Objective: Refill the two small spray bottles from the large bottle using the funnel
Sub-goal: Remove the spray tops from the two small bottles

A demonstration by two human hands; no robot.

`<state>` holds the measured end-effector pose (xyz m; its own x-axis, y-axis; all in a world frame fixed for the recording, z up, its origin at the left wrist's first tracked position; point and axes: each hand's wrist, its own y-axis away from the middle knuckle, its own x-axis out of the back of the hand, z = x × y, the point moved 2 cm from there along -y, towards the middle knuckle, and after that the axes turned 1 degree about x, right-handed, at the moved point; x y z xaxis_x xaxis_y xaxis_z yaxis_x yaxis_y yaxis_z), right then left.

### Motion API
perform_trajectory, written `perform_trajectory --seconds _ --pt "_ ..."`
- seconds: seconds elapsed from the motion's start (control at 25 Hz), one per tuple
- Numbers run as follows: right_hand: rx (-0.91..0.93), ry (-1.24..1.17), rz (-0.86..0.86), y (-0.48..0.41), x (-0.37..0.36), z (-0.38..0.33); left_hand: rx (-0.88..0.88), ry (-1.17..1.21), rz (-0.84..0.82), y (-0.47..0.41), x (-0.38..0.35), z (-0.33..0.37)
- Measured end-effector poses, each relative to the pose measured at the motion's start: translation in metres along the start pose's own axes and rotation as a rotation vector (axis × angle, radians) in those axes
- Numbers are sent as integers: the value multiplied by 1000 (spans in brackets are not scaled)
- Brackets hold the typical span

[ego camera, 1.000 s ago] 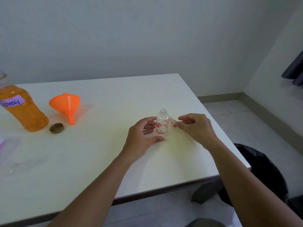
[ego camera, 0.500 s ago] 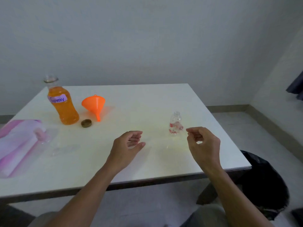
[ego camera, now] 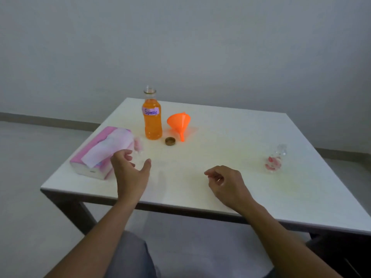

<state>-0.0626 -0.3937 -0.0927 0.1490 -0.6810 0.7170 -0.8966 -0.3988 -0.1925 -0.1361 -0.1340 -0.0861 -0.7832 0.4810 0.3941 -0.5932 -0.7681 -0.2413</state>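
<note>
The left hand [ego camera: 130,173] hovers over the white worktop [ego camera: 230,141] with fingers spread wide, holding nothing, just beside a blurred small clear bottle [ego camera: 139,147] and a pink tissue pack [ego camera: 100,153]. The right hand [ego camera: 225,182] is curled; I cannot tell whether it holds anything. The large uncapped bottle of orange liquid [ego camera: 152,121], labelled "Spray", stands farther back, the orange plastic funnel [ego camera: 179,121] lying beside it, a brown cap [ego camera: 170,141] in front. A small clear spray bottle with red print [ego camera: 274,160] stands well to the right.

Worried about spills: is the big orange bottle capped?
No, the bottle has an open neck, and a brown cap lies on the table beside it.
</note>
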Motion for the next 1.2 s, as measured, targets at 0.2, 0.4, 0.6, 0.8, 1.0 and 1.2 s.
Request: perform_trajectory --seconds 0.2,0.4,0.6,0.8,1.0,1.2 --pt "29 -87 -44 -36 -47 -46 65 -45 -112 -20 -11 -21" --pt "36 -249 34 -62 -59 -85 -48 -74 -203 -28 -21 -21" --pt "2 -340 92 -69 -53 -94 -213 61 -313 -14 -25 -2" --pt "-38 -427 77 -58 -28 -77 -250 60 -555 -1 -34 16" --pt "17 -493 -21 -43 9 -49 -271 39 -813 15 -52 33" --pt "-40 -696 -219 -31 46 -18 -222 76 -950 29 -77 46"
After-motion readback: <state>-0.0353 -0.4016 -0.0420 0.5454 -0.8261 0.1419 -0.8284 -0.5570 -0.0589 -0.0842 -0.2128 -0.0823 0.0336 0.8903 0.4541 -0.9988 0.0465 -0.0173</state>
